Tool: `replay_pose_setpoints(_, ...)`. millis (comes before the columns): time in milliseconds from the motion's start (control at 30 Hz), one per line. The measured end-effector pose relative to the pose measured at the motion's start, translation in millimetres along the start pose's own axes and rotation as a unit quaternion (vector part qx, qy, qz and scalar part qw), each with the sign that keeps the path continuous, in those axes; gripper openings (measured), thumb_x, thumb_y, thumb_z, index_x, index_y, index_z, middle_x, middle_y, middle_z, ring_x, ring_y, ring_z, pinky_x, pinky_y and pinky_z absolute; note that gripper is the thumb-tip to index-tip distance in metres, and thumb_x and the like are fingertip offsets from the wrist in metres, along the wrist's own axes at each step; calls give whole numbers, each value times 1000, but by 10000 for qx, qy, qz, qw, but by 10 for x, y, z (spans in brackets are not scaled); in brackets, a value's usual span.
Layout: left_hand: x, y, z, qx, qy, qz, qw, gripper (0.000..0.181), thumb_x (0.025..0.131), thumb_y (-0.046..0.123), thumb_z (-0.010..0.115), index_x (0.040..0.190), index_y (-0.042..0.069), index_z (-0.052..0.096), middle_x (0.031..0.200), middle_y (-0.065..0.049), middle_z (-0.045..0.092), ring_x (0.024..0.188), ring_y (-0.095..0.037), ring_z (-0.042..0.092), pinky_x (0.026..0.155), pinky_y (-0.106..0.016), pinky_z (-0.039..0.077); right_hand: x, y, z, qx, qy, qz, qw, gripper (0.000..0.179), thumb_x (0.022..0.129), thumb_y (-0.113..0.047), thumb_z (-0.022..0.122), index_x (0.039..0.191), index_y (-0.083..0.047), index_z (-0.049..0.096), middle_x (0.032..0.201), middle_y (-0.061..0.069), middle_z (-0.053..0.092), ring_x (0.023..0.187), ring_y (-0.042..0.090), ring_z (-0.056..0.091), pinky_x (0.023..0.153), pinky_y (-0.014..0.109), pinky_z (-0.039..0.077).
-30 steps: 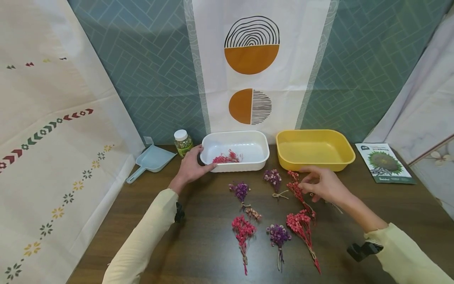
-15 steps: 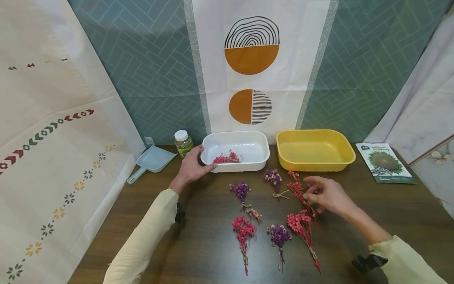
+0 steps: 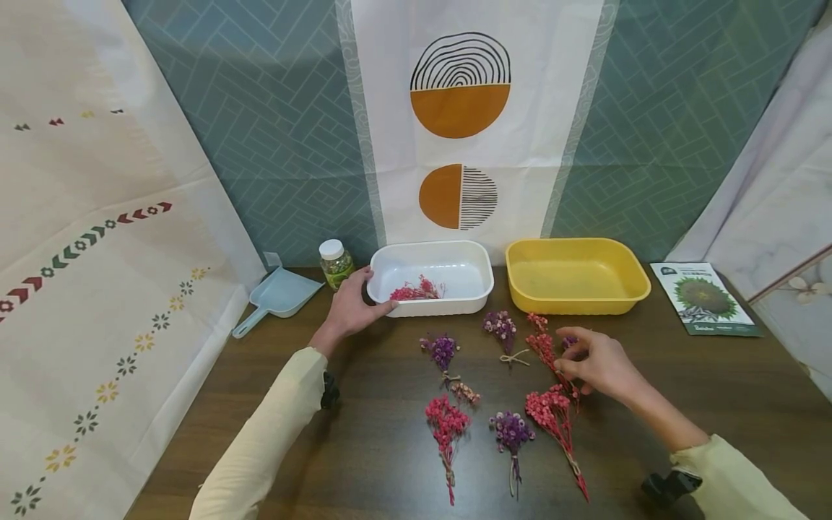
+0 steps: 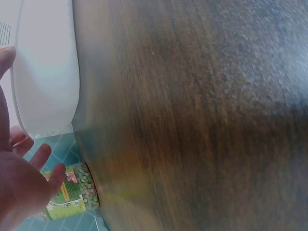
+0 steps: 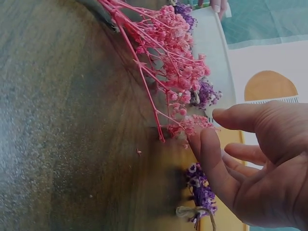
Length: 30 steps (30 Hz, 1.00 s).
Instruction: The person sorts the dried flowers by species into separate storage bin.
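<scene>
My left hand (image 3: pixel 353 305) grips the left end of a white plastic tub (image 3: pixel 455 308), thumb at its front rim and fingers at its side. Inside lies a bunch of small red dried flowers (image 3: pixel 416 290). My right hand (image 3: pixel 603 366) hovers low, thumb and index finger bent at a slim red dried-flower bunch (image 3: pixel 541 345); in the right wrist view a gap shows between them. Partly hidden behind that hand is a purple bunch (image 5: pixel 204 195) tied with twine. A fuller red bunch (image 3: pixel 551 412) lies just in front of it.
Several other bunches, such as a purple one (image 3: pixel 512 433) and a red one (image 3: pixel 446 426), lie mid-table. A yellow tub (image 3: pixel 578 306) stands at back right beside a seed packet (image 3: pixel 707 300). A lidded jar (image 3: pixel 336 266) and a blue dustpan (image 3: pixel 286 290) are at left.
My right hand has drawn back slightly toward me from the yellow tub's front, uncovering part of the purple bunch. The left hand stays on the white tub; the flowers have not visibly moved.
</scene>
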State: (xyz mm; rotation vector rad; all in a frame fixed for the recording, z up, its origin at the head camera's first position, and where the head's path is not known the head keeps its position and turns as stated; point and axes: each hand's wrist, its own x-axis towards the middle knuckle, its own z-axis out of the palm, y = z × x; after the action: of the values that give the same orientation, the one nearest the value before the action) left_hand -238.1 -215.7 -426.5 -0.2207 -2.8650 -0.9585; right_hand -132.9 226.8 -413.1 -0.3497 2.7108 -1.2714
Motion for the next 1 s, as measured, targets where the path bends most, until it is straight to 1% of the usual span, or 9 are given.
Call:
replay_pose_setpoints(200, 5, 5, -3, 6, 14, 8, 10000, 87, 80, 51, 77, 144, 2, 44, 154, -14, 39, 139, -34, 37, 111, -57, 32, 21, -17, 33, -345, 133, -63, 9993, 53, 85, -6, 76, 132, 7, 55, 89, 12, 70, 61, 17, 65, 43, 34, 52)
replay_pose_setpoints(400, -2, 11, -3, 12, -4, -18, 10000, 88, 80, 51, 77, 145, 3, 43, 155, -14, 38, 139, -34, 36, 110, -57, 32, 38, -30, 84, -786, 283, -122, 9964, 49, 84, -9, 78, 127, 6, 58, 85, 10, 69, 52, 15, 59, 43, 33, 50)
replay_pose_setpoints(500, -6, 11, 0, 13, -20, -53, 10000, 88, 80, 51, 77, 146, 3, 43, 155, -14, 38, 139, -34, 36, 111, -58, 32, 51, -36, 103, -1056, 341, -203, 9936, 51, 83, -11, 80, 125, 7, 59, 83, 8, 70, 56, 15, 60, 48, 34, 49)
replay_pose_setpoints(633, -10, 7, 2, 15, -12, -71, 10000, 88, 80, 51, 76, 146, 3, 43, 155, -14, 38, 139, -34, 36, 111, -58, 32, 65, -44, 125, -1350, 344, -203, 9900, 55, 81, -13, 82, 126, 8, 58, 82, 7, 70, 66, 17, 62, 55, 38, 49)
replay_pose_setpoints(733, -10, 4, 5, 9, 4, -52, 10000, 88, 81, 51, 76, 145, 3, 43, 155, -14, 38, 139, -34, 36, 111, -58, 32, 67, -41, 147, -1388, 342, -172, 9896, 55, 81, -13, 81, 127, 8, 58, 83, 7, 70, 67, 20, 63, 56, 40, 50)
replay_pose_setpoints(933, -7, -2, 9, 3, 12, -32, 10000, 87, 81, 52, 76, 145, 2, 43, 155, -14, 38, 139, -34, 37, 111, -58, 32, 77, -15, 208, -1460, 374, -109, 9885, 55, 81, -10, 80, 129, 5, 57, 81, 6, 69, 62, 15, 61, 52, 37, 49)
replay_pose_setpoints(1000, -8, -2, 9, 3, 17, -25, 10000, 87, 81, 51, 76, 145, 2, 43, 155, -14, 38, 139, -34, 37, 111, -57, 32, 80, -20, 225, -1500, 370, -65, 9880, 55, 81, -9, 80, 128, 5, 58, 80, 6, 69, 61, 16, 61, 52, 38, 50)
